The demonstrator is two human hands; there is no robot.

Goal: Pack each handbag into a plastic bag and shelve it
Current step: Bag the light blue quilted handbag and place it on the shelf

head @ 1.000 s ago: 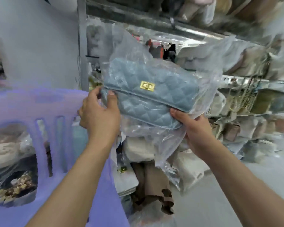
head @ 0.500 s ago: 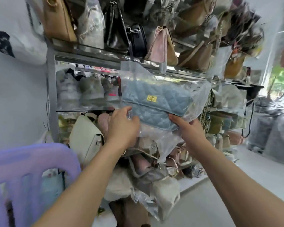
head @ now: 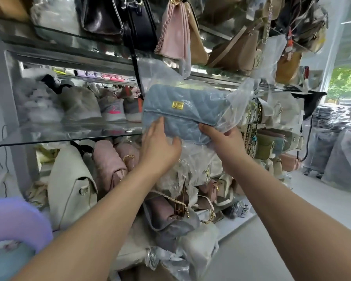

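The person's right hand (head: 224, 138) pinches the lower right edge of the blue quilted handbag (head: 182, 110), thumb on its front and fingers behind. The left hand (head: 160, 146) lies against the lower left corner, fingers fairly straight and thumb spread below. The handbag sits inside a clear plastic bag (head: 241, 94), held up in front of the glass shelf (head: 69, 135), where sneakers (head: 111, 110) stand to the left. A pink bag (head: 174, 31) hangs above. A cream backpack (head: 71, 185) stands lower left, and a purple chair (head: 18, 220) is nearest.
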